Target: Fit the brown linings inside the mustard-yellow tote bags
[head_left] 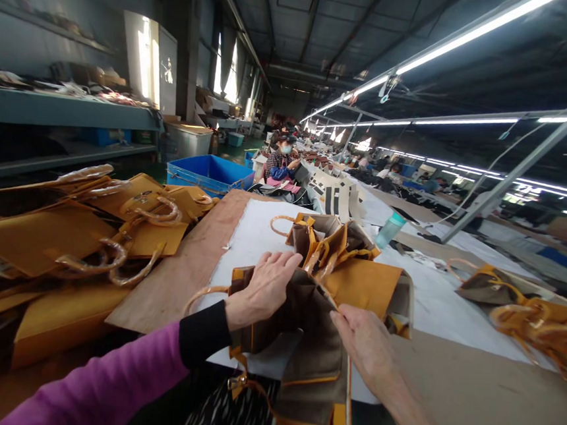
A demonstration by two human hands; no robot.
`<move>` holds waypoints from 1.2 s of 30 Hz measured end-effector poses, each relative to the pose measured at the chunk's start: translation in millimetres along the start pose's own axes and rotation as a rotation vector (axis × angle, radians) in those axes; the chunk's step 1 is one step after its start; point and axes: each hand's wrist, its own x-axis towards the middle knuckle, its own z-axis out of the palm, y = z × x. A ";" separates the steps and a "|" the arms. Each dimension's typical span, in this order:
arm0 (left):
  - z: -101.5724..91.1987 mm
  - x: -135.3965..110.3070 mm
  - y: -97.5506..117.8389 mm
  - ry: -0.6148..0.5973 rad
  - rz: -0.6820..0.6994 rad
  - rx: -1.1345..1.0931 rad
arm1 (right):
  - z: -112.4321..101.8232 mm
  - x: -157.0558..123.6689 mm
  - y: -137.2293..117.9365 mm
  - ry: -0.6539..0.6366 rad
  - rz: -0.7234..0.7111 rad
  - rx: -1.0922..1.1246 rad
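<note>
A half-made bag (308,350) of brown-grey lining and orange-yellow trim lies in front of me, hanging over the near edge of the workbench. My left hand (261,288) rests curled over its upper left corner, fingers closed on the fabric. My right hand (364,342) grips the bag's right edge, fingers tucked into the lining. A wrapped handle loop (199,296) pokes out on the left. Behind it lie more unfinished orange bags (343,244) on a white sheet (254,236).
A heap of finished orange bags (88,228) with wrapped handles fills the left. More bag parts (533,314) lie at the right. A teal bottle (390,228) stands behind. A blue crate (210,172) sits beyond, with seated workers (280,162) further down the long bench.
</note>
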 end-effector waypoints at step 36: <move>33.5 25.5 1.8 0.054 0.128 -0.224 | -14.7 38.6 -13.0 0.021 0.105 0.032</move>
